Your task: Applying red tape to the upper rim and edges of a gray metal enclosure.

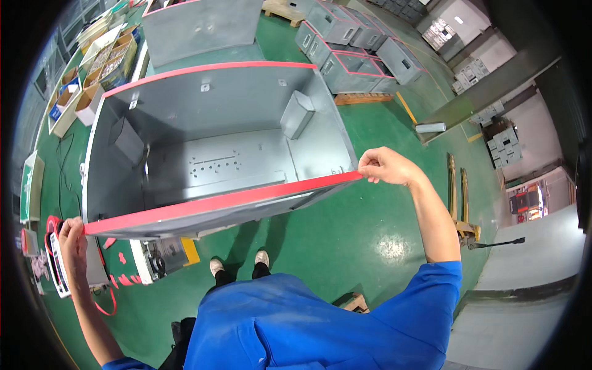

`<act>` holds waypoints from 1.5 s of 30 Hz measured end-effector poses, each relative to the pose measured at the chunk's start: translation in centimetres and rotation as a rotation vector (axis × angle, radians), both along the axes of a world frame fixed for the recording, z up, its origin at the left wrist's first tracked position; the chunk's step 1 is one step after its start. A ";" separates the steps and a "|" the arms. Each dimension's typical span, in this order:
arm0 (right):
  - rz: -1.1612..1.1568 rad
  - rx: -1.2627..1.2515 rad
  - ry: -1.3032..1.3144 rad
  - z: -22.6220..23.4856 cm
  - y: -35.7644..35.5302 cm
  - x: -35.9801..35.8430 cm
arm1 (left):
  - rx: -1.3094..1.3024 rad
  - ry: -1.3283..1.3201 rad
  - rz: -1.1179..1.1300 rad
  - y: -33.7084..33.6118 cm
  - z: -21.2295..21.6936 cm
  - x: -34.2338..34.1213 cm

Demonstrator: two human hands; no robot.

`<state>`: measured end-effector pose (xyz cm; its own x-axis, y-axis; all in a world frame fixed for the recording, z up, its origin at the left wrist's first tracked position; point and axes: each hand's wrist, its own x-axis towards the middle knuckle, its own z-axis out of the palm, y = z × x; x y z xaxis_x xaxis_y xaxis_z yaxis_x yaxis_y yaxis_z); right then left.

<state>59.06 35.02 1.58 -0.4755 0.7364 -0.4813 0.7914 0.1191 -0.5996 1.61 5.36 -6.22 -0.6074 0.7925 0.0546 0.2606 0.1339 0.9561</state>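
Observation:
A large grey metal cabinet box (pixel 214 129) stands in front of me with its open side up. Red tape (pixel 222 202) runs along its near rim from corner to corner. At the near left corner, my left hand (pixel 73 237) is closed on the tape's left end. The fingers of my right hand (pixel 383 166) are pinched on the right end, at the near right corner. More red edging (pixel 216 66) lines the far rim. Inside the box are small brackets and a row of holes in the bottom.
Left of the box sits a white tape dispenser (pixel 57 265), with red scraps (pixel 126 280) near it. Other grey cabinets (pixel 348 68) are stacked on a pallet at the back right. Parts bins (pixel 111 55) stand at the far left. A yellow pallet jack (pixel 467 231) is at right.

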 end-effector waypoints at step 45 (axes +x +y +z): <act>-0.735 0.201 0.714 -7.6 -5.7 -1.0 | 0.072 -0.303 0.065 0.4 1.0 1.5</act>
